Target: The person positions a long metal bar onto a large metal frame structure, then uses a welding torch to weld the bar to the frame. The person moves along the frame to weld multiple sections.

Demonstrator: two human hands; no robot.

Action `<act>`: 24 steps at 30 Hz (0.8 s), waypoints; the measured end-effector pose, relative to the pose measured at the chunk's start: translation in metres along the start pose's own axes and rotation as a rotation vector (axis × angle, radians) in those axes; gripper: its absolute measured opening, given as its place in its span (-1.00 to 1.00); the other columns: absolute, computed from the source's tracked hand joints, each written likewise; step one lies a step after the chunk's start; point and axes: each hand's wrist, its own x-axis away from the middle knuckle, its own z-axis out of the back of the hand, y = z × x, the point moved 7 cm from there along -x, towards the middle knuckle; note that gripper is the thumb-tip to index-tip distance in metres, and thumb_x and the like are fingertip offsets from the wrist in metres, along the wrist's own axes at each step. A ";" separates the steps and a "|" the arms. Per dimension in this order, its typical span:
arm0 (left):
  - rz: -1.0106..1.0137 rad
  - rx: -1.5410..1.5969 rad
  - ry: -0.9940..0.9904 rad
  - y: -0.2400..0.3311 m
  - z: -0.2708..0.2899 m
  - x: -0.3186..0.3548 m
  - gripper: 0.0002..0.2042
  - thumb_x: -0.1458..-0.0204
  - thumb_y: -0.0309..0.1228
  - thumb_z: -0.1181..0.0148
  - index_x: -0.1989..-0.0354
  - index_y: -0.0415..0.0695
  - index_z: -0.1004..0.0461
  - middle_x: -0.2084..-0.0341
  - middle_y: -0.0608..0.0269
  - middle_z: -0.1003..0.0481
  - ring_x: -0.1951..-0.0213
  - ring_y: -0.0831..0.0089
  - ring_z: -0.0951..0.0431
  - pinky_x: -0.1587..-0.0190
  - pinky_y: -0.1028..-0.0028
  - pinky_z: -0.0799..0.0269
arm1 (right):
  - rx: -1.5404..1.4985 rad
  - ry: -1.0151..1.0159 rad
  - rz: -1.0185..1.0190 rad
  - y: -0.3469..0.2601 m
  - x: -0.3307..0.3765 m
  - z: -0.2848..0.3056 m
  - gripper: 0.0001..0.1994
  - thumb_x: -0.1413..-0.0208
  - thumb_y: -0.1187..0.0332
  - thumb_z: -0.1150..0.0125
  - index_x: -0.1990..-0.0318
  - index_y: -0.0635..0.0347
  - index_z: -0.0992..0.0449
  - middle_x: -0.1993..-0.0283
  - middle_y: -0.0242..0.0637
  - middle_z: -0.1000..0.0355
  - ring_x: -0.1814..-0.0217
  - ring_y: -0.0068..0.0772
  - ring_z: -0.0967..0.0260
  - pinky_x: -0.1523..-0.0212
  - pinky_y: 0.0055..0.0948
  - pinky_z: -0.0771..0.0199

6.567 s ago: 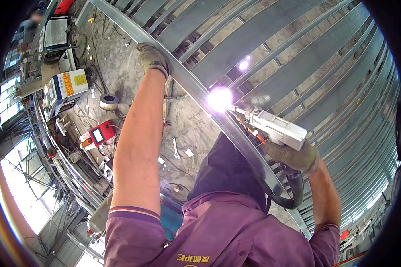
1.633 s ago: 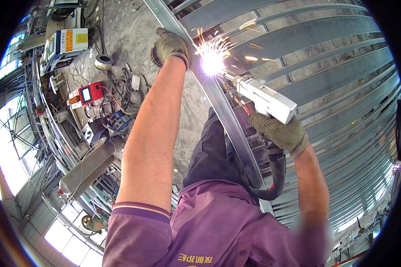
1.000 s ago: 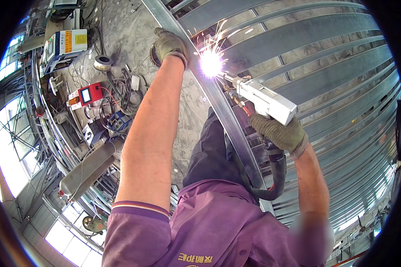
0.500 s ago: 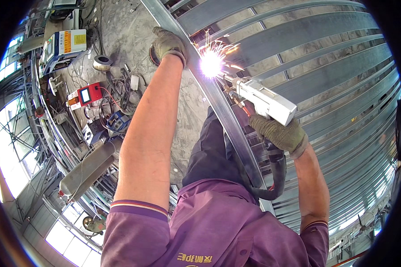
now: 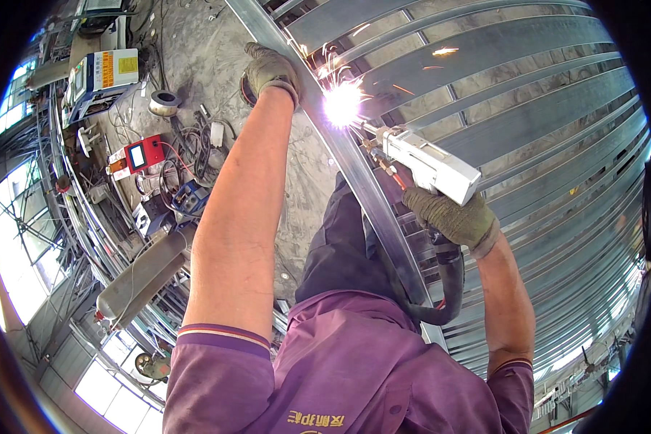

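Note:
My right hand (image 5: 456, 217), in a grey-green work glove, grips a white handheld welding gun (image 5: 435, 165). Its nozzle points up and left at the metal frame, where a white-violet glare (image 5: 342, 105) throws sparks and hides the joint. A thick black hose hangs below the grip. My left hand (image 5: 271, 71), also gloved, is closed at the outer edge of the long galvanized steel rail (image 5: 362, 177). A dark rounded thing with a reddish edge shows partly under that glove; its kind is hidden. Flat steel slats (image 5: 484, 61) run off the rail to the right.
To the left on the concrete floor stand a white-and-blue machine (image 5: 105, 72), a red box with a screen (image 5: 145, 154), a wire spool (image 5: 165, 103) and tangled cables (image 5: 195, 148). A grey gas cylinder (image 5: 145, 278) lies nearer. My legs are beside the rail.
The sparks have changed shape, with some now flying farther right. My left hand has shifted very slightly left; the welding gun and right hand stay nearly in place.

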 end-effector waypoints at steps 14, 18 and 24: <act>0.272 1.013 -0.028 -0.045 -0.046 -0.026 -0.15 -0.29 -0.15 -0.10 -0.52 -0.47 0.17 -0.26 -0.20 -0.44 -0.13 0.15 -0.63 -0.14 0.27 -0.54 | -0.055 -0.037 -0.047 0.004 0.004 -0.006 -0.75 -0.20 0.42 -0.40 0.01 0.28 -0.59 0.45 -0.43 -0.48 0.48 -0.67 -0.37 0.50 -0.54 -0.41; 0.182 0.607 0.015 -0.023 0.011 0.014 -0.31 -0.36 -0.25 0.04 -0.52 -0.38 0.12 -0.18 -0.17 -0.50 -0.11 0.12 -0.64 -0.13 0.26 -0.55 | -0.088 -0.030 -0.070 0.010 0.006 -0.004 -0.77 -0.20 0.43 -0.40 0.03 0.28 -0.59 0.45 -0.45 -0.47 0.48 -0.67 -0.36 0.50 -0.54 -0.39; 0.187 0.466 0.019 -0.024 0.013 0.011 -0.39 -0.39 -0.33 0.14 -0.53 -0.27 0.12 -0.18 -0.16 -0.51 -0.11 0.04 -0.63 -0.12 0.26 -0.55 | -0.065 -0.005 -0.164 0.007 0.010 -0.004 -0.74 -0.19 0.44 -0.41 0.00 0.29 -0.59 0.43 -0.46 -0.48 0.47 -0.68 -0.35 0.50 -0.55 -0.39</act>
